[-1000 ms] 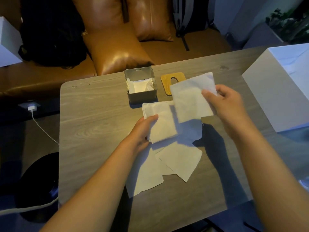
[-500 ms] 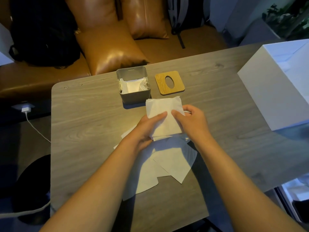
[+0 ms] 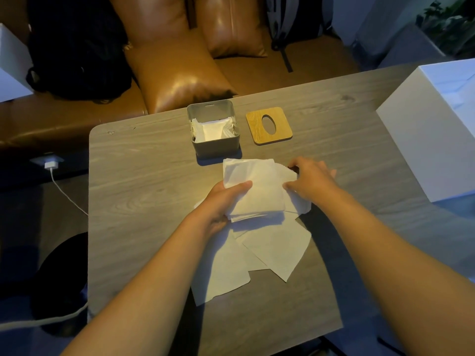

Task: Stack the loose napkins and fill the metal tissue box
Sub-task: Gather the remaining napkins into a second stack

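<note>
Napkin stack [image 3: 257, 191] sits just above the table [image 3: 144, 181], gripped at its left edge by the left hand [image 3: 221, 204], thumb on top. The right hand [image 3: 312, 182] pinches its right edge. Loose napkins [image 3: 277, 250] lie beneath; the metal tissue box [image 3: 214, 129], part-filled, stands just beyond, wooden lid [image 3: 268, 125] beside it.

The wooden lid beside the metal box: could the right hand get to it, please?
Probably yes: the wooden lid lies bare on the table beyond the right hand, though that hand now holds the napkin stack.

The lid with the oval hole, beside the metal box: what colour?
Light wood-grain tan, the lid lying flat right of the box; head view.
</note>
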